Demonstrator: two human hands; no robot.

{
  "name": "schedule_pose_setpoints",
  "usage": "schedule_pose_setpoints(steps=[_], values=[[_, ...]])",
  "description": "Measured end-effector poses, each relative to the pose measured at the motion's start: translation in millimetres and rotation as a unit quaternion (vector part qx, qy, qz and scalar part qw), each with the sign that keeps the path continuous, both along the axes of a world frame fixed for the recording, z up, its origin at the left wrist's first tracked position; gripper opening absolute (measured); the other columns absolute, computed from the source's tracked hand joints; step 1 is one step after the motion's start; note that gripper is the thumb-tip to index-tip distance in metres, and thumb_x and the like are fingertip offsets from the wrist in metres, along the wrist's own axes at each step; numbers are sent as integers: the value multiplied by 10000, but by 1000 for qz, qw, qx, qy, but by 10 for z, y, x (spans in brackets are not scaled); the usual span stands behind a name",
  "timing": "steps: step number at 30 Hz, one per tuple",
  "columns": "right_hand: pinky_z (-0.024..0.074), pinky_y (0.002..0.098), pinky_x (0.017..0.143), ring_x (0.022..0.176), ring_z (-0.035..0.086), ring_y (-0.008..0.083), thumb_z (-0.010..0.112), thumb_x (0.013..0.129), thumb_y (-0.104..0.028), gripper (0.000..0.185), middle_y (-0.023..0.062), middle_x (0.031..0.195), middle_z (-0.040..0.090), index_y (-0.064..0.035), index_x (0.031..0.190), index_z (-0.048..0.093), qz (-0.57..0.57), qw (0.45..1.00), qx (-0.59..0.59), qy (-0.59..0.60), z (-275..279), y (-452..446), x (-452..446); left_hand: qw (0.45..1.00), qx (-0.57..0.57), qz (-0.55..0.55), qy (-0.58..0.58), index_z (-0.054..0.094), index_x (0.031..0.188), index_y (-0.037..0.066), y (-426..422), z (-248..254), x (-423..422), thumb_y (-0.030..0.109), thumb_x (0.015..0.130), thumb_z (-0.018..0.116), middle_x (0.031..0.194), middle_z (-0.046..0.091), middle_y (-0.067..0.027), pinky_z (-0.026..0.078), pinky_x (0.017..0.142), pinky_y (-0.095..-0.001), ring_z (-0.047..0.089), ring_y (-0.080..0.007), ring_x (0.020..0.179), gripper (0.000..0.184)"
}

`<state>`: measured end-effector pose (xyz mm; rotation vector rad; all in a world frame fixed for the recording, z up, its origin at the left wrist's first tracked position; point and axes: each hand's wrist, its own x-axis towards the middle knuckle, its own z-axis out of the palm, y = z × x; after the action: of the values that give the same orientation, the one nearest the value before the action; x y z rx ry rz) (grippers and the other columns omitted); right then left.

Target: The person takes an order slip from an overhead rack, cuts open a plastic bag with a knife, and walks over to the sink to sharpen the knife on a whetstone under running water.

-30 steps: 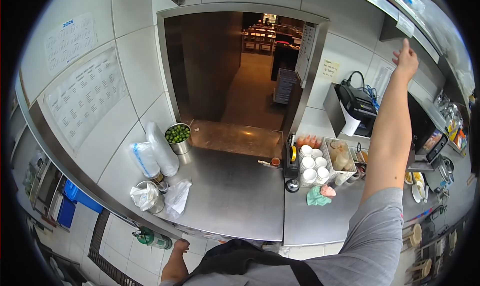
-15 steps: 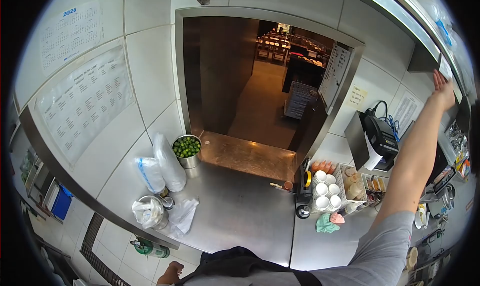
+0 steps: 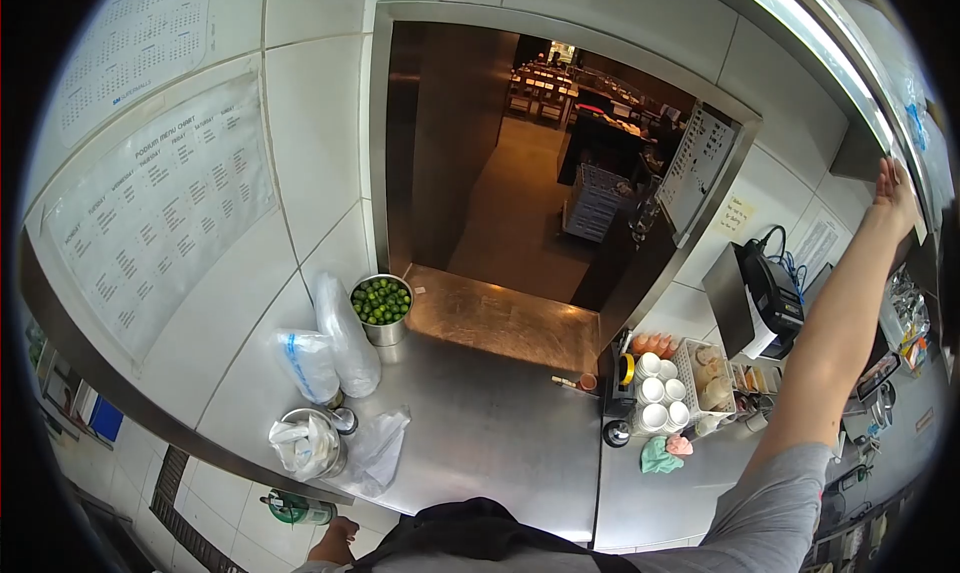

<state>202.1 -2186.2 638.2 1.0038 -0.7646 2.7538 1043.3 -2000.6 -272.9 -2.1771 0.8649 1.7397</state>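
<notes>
Head view: our right hand (image 3: 895, 195) is up by the shelf (image 3: 845, 73), above the desk (image 3: 500, 443)'s right side, fingers slightly parted; left hand (image 3: 343, 531) half-curled near the green cylinder (image 3: 300, 510). We can't tell either grip.

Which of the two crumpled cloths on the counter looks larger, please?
The green cloth, on the left in this view: it covers visibly more of the counter than the pink cloth beside it.

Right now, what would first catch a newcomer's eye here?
Probably the right hand, raised high to the shelf at far right. Next, perhaps, the bright green fruit in a metal pot, back left on the counter, and the white cups grouped on its right side.
</notes>
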Motion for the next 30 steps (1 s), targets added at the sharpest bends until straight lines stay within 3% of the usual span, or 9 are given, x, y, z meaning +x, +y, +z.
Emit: schedule_pose_setpoints(steps=[4, 11, 16, 17, 18, 22, 25, 29, 30], values=[[499, 205, 586, 790, 691, 225, 729, 760, -28, 250, 168, 939, 687, 58, 959, 602, 110, 994, -7, 19, -84, -181, 788, 1000, -2, -23, -21, 626, 992, -1, 5, 30, -47, 234, 897, 513, 803, 667, -118, 536, 520, -351, 651, -203, 628, 278], [485, 226, 555, 699, 685, 233, 735, 739, 1, 337, 181, 861, 679, 75, 1016, 560, 134, 989, 30, 57, -261, -403, 2687, 998, -18, -43, 33, 630, 979, 18, -170, -189, -117, 168, 908, 491, 874, 658, -114, 540, 505, -334, 657, -183, 674, 216], [478, 231, 546, 697, 683, 233, 724, 745, 7, 313, 191, 856, 675, 84, 1003, 563, 133, 985, 51, 95, -283, -523, 3232, 995, -9, -51, 83, 629, 967, 29, -181, -271, -133, 145, 913, 484, 897, 649, -109, 537, 488, -327, 666, -181, 690, 193], [477, 232, 540, 695, 683, 234, 725, 742, 10, 314, 193, 854, 675, 86, 1000, 562, 140, 983, 52, 104, -282, -539, 3323, 988, -21, -129, 79, 625, 967, 31, -186, -290, -137, 167, 916, 491, 879, 640, -107, 536, 481, -327, 670, -183, 707, 197], [476, 232, 534, 692, 683, 235, 726, 740, 12, 315, 195, 853, 674, 88, 997, 561, 147, 981, 53, 113, -281, -555, 3406, 987, -23, -138, 81, 619, 981, 39, -200, -295, -131, 190, 912, 501, 879, 641, -106, 536, 501, -346, 663, -195, 706, 204], [477, 225, 529, 682, 676, 207, 754, 758, -47, 301, 181, 851, 673, 71, 979, 584, 141, 982, 46, 119, -229, -689, 3544, 992, 19, -97, 76, 595, 1036, 70, -187, -437, -128, 285, 894, 540, 880, 647, -103, 535, 580, -419, 634, -244, 706, 264], [473, 244, 501, 656, 674, 230, 714, 817, -130, 314, 195, 844, 669, 76, 1003, 567, 147, 979, 54, 131, -207, -695, 3428, 984, 156, -33, 82, 606, 1042, 110, -288, -548, -58, 318, 837, 615, 879, 661, -116, 534, 650, -432, 625, -271, 710, 292], [480, 267, 489, 629, 656, 246, 643, 891, -287, 424, 202, 837, 654, 77, 1070, 520, 150, 985, 21, 80, -370, -499, 3635, 987, 48, -133, 78, 611, 1029, 112, -626, -412, -4, 319, 825, 623, 884, 662, -119, 533, 657, -429, 627, -276, 716, 291], [488, 260, 474, 623, 654, 249, 642, 888, -241, 371, 211, 851, 649, 78, 1042, 530, 142, 987, -3, 70, -388, -519, 3561, 986, 37, -142, 82, 612, 1026, 113, -717, -374, -7, 319, 822, 624, 885, 662, -120, 533, 658, -429, 627, -277, 718, 290]])
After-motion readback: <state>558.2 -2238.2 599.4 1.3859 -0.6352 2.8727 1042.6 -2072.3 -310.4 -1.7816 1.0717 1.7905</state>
